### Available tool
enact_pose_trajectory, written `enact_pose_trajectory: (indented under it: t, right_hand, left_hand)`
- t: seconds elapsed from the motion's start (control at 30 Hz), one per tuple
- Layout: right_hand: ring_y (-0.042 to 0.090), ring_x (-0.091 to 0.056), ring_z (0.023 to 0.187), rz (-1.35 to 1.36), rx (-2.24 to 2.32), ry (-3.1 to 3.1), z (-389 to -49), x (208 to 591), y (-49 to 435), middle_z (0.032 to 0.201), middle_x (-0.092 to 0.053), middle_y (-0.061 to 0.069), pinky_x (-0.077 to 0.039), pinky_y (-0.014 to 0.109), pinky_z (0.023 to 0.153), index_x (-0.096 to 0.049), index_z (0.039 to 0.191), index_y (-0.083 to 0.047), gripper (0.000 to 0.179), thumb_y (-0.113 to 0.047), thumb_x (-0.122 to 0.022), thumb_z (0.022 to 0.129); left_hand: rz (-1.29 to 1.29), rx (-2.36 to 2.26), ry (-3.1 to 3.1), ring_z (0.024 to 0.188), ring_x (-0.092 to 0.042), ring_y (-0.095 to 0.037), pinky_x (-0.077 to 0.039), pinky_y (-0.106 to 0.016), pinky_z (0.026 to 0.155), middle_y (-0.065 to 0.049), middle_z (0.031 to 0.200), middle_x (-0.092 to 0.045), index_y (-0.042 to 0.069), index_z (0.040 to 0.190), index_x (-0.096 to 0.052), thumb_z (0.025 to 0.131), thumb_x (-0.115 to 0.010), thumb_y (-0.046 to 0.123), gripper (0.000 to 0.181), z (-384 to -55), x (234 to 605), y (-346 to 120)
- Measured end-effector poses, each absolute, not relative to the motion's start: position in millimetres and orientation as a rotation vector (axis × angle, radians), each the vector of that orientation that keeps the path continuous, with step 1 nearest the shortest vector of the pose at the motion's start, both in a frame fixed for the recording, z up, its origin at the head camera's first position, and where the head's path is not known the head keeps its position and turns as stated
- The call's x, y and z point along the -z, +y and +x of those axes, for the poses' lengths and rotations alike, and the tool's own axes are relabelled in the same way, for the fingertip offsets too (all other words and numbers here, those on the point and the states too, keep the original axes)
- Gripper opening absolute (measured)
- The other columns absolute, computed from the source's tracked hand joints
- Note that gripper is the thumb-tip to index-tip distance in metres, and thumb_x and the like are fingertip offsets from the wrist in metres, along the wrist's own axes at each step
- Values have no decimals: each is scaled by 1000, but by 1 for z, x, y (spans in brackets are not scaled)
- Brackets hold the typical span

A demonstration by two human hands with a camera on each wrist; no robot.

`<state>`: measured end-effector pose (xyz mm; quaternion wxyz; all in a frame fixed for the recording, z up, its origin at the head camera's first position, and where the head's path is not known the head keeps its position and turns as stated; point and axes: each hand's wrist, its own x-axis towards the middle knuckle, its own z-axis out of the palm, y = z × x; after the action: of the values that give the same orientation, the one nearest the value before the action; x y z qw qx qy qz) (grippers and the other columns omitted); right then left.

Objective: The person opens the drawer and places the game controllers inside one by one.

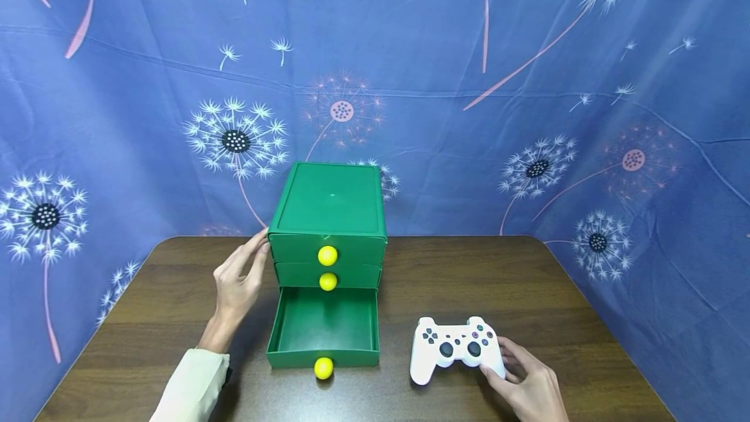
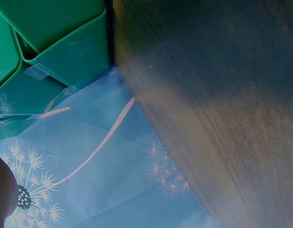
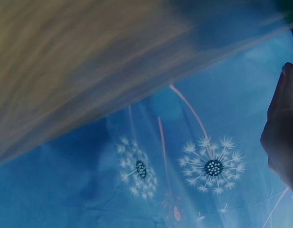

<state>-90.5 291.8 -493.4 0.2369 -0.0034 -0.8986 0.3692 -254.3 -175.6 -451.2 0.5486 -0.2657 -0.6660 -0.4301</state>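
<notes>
A green box of drawers (image 1: 330, 200) with yellow ball knobs stands on the table in the head view. Its bottom drawer (image 1: 328, 327) is pulled out and has nothing in it; the two drawers above are closed. My left hand (image 1: 239, 279) touches the box's left side near the upper front corner, fingers fairly straight. To the right, a white game controller (image 1: 457, 344) lies on the table, sticks facing up. My right hand (image 1: 527, 379) pinches its right grip between thumb and fingers. The right wrist view shows only part of that hand, and the controller is out of sight there.
The brown wooden table (image 1: 469, 279) ends at the back against a blue cloth (image 1: 410, 31) printed with dandelions. The open drawer's front and yellow knob (image 1: 323, 368) jut toward me, left of the controller.
</notes>
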Motion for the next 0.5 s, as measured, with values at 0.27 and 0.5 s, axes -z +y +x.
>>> enact_pose_trajectory:
  t: [0.27,0.5]
  right_hand:
    - [2,-64,81,-52,-1011,-2435,-91,487,279,96,-75,12,-56,12,64,-73,117,5,56,2,-95,66]
    - [1,-65,82,-53,-1080,-2370,-92,483,263,95,-75,12,-57,13,65,-74,116,3,56,7,-94,64]
  left_hand:
    - [-636,1033,-1575,97,-71,-9,-54,-17,89,-22,103,-76,-9,118,-73,89,-72,-13,30,-254,451,-175]
    - [-637,1032,-1577,97,-70,-7,-54,-17,89,-22,104,-76,-9,118,-73,85,-72,-18,34,-254,450,-175]
